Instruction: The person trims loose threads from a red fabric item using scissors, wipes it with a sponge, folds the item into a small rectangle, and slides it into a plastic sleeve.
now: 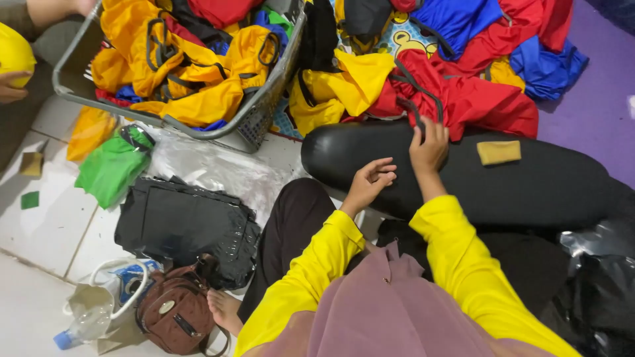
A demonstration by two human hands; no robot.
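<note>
I sit on the floor in yellow sleeves, legs in black. My left hand rests on my black-clad leg, palm up, fingers loosely curled and holding nothing. My right hand reaches forward to the edge of a red fabric piece, its fingertips on a dark strap that runs across the red and yellow cloth. Whether the fingers pinch the strap is not clear. A small mustard rectangular patch lies on my leg just right of that hand.
A grey mesh basket holds yellow, red and blue bags with black straps. On the tiles lie a folded green bag, black folded plastic, a brown purse and a plastic bottle. Another person's hand shows at far left.
</note>
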